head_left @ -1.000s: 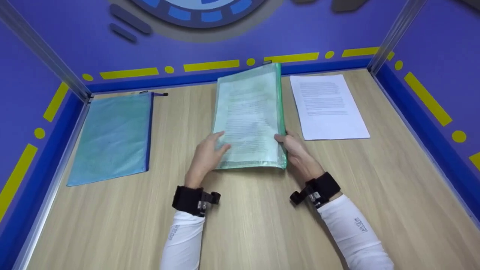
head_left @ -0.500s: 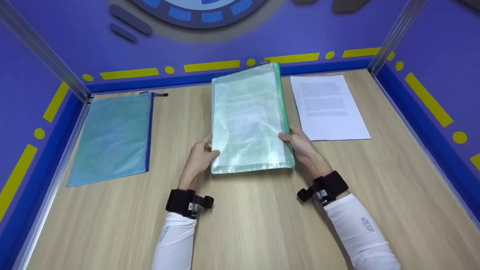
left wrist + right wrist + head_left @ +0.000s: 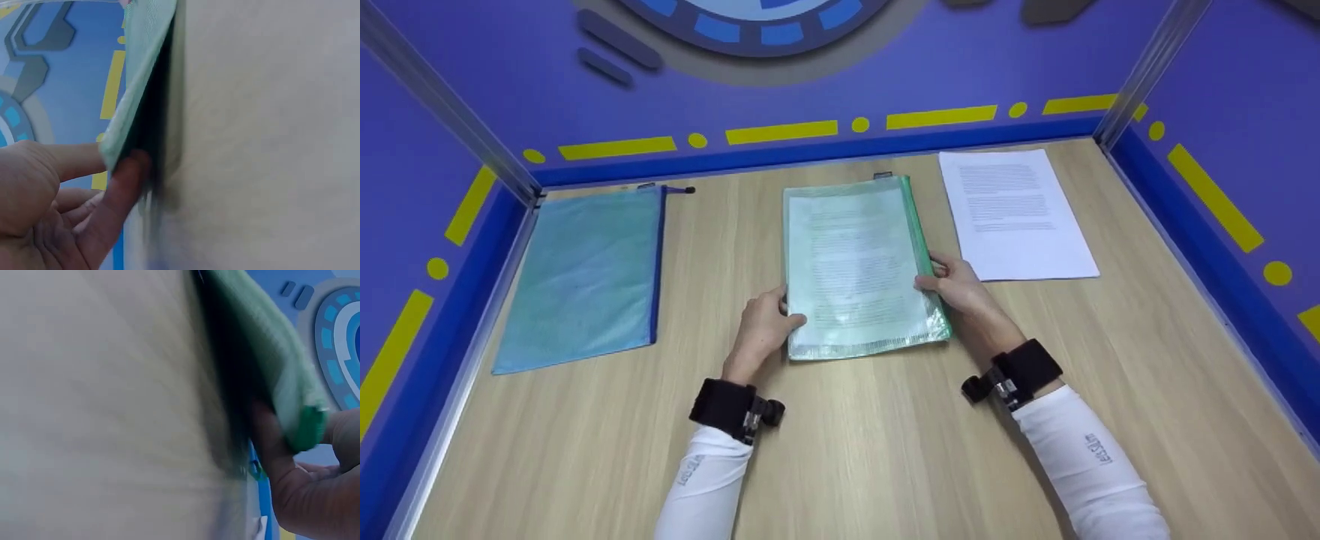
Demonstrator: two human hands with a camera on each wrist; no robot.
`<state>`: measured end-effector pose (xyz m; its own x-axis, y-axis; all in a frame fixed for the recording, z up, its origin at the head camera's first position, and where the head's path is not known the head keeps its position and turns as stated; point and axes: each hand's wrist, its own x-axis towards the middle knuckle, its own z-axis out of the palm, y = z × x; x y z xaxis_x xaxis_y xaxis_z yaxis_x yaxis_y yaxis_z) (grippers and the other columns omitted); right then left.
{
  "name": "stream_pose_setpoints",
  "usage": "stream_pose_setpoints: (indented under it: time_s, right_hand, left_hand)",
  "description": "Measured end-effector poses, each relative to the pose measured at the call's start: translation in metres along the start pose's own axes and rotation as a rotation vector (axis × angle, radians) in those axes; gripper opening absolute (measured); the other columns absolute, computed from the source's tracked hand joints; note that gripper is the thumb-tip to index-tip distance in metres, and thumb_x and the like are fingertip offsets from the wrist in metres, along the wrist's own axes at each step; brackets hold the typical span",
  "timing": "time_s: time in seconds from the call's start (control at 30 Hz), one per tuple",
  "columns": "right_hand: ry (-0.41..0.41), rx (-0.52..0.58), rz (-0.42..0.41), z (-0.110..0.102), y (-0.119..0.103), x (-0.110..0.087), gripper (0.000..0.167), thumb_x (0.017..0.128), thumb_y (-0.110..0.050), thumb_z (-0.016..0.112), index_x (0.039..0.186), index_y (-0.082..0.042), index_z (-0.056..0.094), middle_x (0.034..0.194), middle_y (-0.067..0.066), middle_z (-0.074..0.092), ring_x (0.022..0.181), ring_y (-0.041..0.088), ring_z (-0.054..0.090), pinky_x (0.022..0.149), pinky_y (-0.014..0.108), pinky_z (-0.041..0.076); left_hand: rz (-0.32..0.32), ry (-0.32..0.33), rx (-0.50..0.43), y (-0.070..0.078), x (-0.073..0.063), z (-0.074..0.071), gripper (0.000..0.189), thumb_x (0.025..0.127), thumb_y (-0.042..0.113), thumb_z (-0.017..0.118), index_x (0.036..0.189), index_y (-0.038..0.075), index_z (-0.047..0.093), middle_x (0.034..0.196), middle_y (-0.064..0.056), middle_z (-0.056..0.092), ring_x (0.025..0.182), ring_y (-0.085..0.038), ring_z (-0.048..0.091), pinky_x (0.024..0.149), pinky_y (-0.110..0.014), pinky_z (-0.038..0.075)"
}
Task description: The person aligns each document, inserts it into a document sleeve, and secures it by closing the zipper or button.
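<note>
A translucent green zip document pouch (image 3: 855, 262) with printed sheets showing inside lies between both hands at the table's middle. My left hand (image 3: 761, 330) grips its left edge near the lower corner, thumb on top. My right hand (image 3: 964, 296) holds the right edge along the green zip, thumb on top too. In the left wrist view, fingers (image 3: 126, 180) reach under the pouch (image 3: 135, 95). In the right wrist view, a finger (image 3: 273, 441) likewise goes beneath the pouch (image 3: 281, 354). A dark gap shows between its near part and the table.
A blue-green zip pouch (image 3: 581, 277) with a dark blue zip lies at the left on the wooden table (image 3: 847, 450). At the right lies a stack of printed paper (image 3: 1020, 217), close to my right hand. Purple panels (image 3: 810, 97) stand around the back and sides.
The left hand has taken hold of the pouch's left edge. The pouch has come down and toward me, its far edge dropping from the back panel onto the table area.
</note>
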<state>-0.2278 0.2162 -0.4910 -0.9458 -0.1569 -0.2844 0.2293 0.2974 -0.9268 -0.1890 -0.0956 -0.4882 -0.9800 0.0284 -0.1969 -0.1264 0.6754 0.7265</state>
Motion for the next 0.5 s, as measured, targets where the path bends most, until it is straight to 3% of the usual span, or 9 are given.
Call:
stream_pose_setpoints:
  time_s: [0.07, 0.17, 0.3, 0.4, 0.5]
  right_hand:
    - [0.006, -0.102, -0.022, -0.003, -0.002, -0.003, 0.065, 0.096, -0.011, 0.058, 0.153, 0.002, 0.03, 0.146, 0.027, 0.049, 0.129, 0.035, 0.056, 0.103, 0.039, 0.051]
    - [0.01, -0.285, -0.079, -0.007, -0.004, -0.01, 0.062, 0.097, -0.015, 0.06, 0.15, 0.002, 0.036, 0.15, 0.027, 0.045, 0.136, 0.041, 0.048, 0.111, 0.049, 0.044]
    - [-0.019, -0.547, -0.214, -0.002, -0.007, -0.023, 0.055, 0.096, -0.017, 0.063, 0.145, 0.003, 0.046, 0.149, 0.031, 0.043, 0.137, 0.046, 0.045, 0.112, 0.055, 0.04]
    - [-0.082, -0.719, -0.295, 0.007, -0.008, -0.033, 0.054, 0.094, -0.019, 0.065, 0.143, 0.001, 0.05, 0.149, 0.033, 0.041, 0.139, 0.049, 0.04, 0.115, 0.059, 0.034]
    - [-0.176, -0.853, -0.324, 0.013, -0.007, -0.04, 0.055, 0.093, -0.022, 0.067, 0.142, -0.002, 0.052, 0.151, 0.034, 0.038, 0.141, 0.049, 0.038, 0.116, 0.059, 0.033]
  left_hand:
    - [-0.005, 0.007, 0.054, 0.001, -0.003, -0.002, 0.063, 0.088, 0.012, 0.072, 0.145, 0.0, 0.048, 0.089, -0.009, 0.065, 0.074, -0.017, 0.057, 0.059, -0.024, 0.044]
    - [0.02, -0.003, 0.156, 0.005, -0.009, -0.006, 0.061, 0.09, 0.017, 0.072, 0.144, 0.0, 0.049, 0.114, -0.017, 0.067, 0.099, -0.025, 0.065, 0.078, -0.032, 0.055]
    - [0.161, -0.066, 0.379, 0.008, -0.019, -0.009, 0.062, 0.09, 0.026, 0.072, 0.144, 0.005, 0.05, 0.142, -0.021, 0.054, 0.131, -0.036, 0.053, 0.105, -0.048, 0.048]
    - [0.282, -0.149, 0.503, 0.011, -0.027, -0.008, 0.061, 0.09, 0.03, 0.072, 0.143, 0.007, 0.052, 0.147, -0.021, 0.05, 0.135, -0.039, 0.048, 0.108, -0.052, 0.045]
    - [0.321, -0.232, 0.541, 0.013, -0.034, -0.005, 0.061, 0.091, 0.033, 0.071, 0.143, 0.008, 0.052, 0.151, -0.021, 0.046, 0.141, -0.04, 0.042, 0.112, -0.054, 0.04]
